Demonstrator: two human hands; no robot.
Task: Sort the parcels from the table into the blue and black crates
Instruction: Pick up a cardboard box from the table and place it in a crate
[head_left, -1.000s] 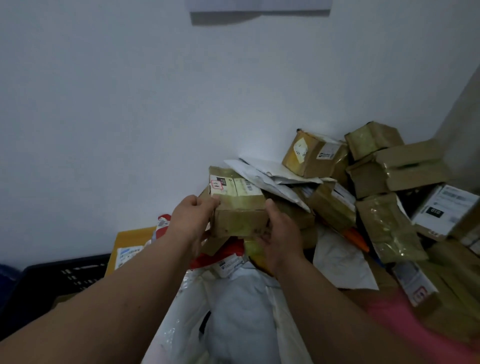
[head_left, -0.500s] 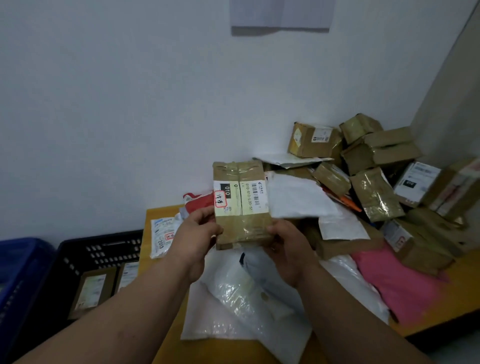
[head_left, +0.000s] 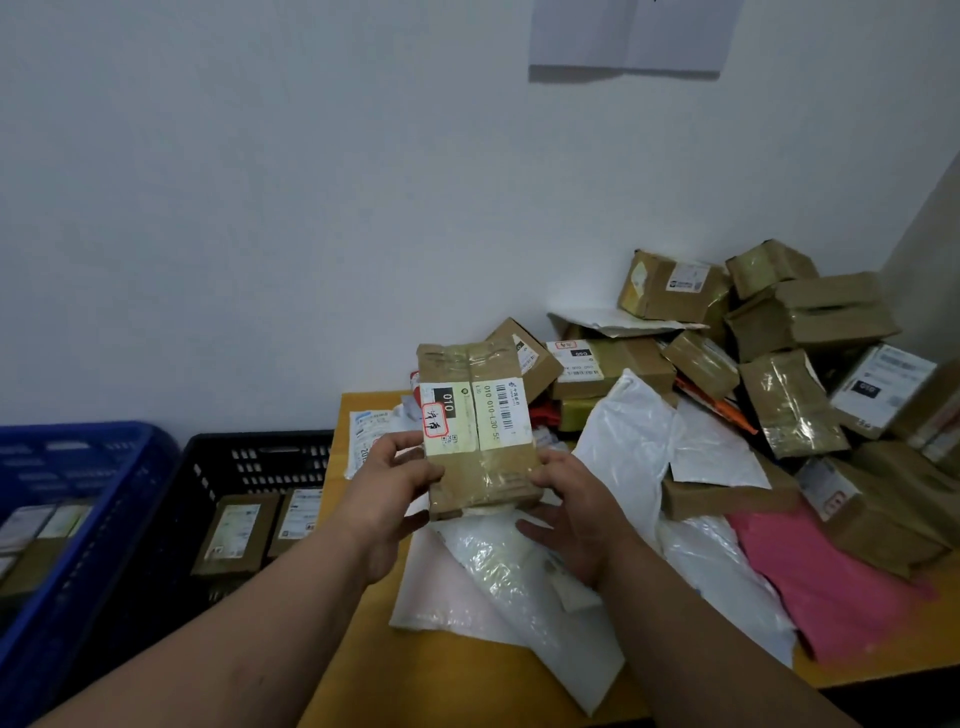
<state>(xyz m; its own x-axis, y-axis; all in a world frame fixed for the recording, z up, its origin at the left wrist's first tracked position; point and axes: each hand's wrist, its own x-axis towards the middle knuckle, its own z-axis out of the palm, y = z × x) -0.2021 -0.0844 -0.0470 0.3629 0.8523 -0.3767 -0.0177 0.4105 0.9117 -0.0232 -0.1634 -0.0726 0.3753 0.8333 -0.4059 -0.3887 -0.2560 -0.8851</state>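
While upright, taped parcel (head_left: 477, 431) sits gripped by left hand (head_left: 387, 480) and right hand (head_left: 574, 499).

- I see a plain white wall (head_left: 311, 208) filling most of my view, evenly and rather dimly lit.
- A white sheet of paper (head_left: 628, 34) hangs high on it and casts a shadow just below its lower edge.
- At far right a second, greyer wall (head_left: 930, 249) meets the white one in a corner.
- The tabletop (head_left: 358, 670) is yellow-orange, its back edge against the white wall.
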